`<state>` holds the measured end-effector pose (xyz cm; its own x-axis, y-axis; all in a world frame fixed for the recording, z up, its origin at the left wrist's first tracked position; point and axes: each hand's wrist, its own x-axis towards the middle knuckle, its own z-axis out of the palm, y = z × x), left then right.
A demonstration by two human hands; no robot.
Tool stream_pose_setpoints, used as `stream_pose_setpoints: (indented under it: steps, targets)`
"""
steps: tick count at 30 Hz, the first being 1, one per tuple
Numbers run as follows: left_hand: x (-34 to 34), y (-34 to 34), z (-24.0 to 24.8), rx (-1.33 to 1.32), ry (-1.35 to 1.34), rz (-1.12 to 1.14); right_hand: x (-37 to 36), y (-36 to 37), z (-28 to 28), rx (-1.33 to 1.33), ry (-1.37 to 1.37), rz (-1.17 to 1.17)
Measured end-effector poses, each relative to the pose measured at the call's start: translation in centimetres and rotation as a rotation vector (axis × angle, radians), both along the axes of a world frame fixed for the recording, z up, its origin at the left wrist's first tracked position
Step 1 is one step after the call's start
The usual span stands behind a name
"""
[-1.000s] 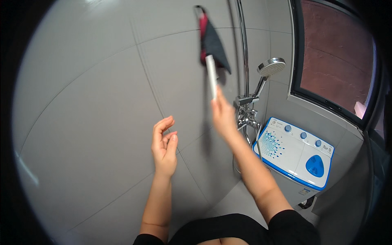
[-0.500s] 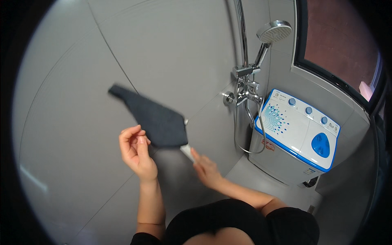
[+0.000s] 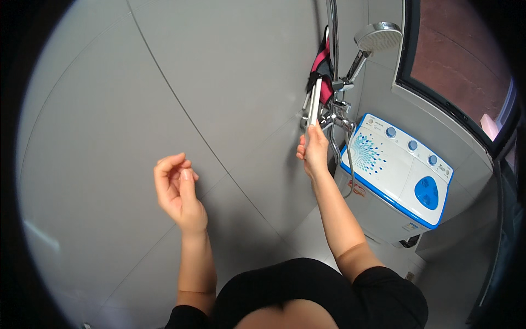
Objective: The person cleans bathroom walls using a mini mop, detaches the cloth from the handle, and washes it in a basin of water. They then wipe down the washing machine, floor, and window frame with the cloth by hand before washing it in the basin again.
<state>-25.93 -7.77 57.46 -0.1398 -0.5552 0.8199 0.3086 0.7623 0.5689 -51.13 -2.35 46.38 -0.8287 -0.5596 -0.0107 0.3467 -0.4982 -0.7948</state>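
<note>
My right hand (image 3: 315,151) is closed around the white handle of a tool (image 3: 315,101), reaching toward the shower fittings. The tool's head is grey, black and pink cloth, seen edge-on beside the chrome shower rail and partly hidden by it. I cannot tell its exact kind, nor whether it touches the wall. My left hand (image 3: 181,192) is raised in front of the grey wall, apart from the tool. Its fingers are loosely curled, the thumb stands away from them, and nothing shows between them.
A chrome hand shower (image 3: 378,37) hangs on its rail above the mixer tap (image 3: 334,118), with a hose looping down. To the right stands a white and blue washing machine (image 3: 383,164) under a dark-framed window (image 3: 460,55). Large grey tiles (image 3: 246,71) cover the wall.
My right hand has swung the tool up and to the right, from the middle of the view to the shower rail. Its head has turned edge-on, exposing pink. My left hand has barely moved.
</note>
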Motion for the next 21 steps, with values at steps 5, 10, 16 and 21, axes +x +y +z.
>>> stream_pose_setpoints:
  steps: [5,10,16,21]
  targets:
    - [-0.5,0.2,0.1,-0.032,0.003,-0.022,7.3,0.4,-5.5,0.11,0.336,-0.039]
    - [-1.3,0.7,-0.2,-0.028,-0.007,-0.056,16.6,5.9,-12.5,0.263,0.745,0.226]
    - [-1.8,0.8,-0.2,-0.053,-0.01,-0.079,16.0,7.2,-11.7,0.265,0.801,0.395]
    - [-1.8,0.8,0.6,-0.091,-0.013,-0.041,9.7,1.4,-4.5,0.071,0.912,-0.055]
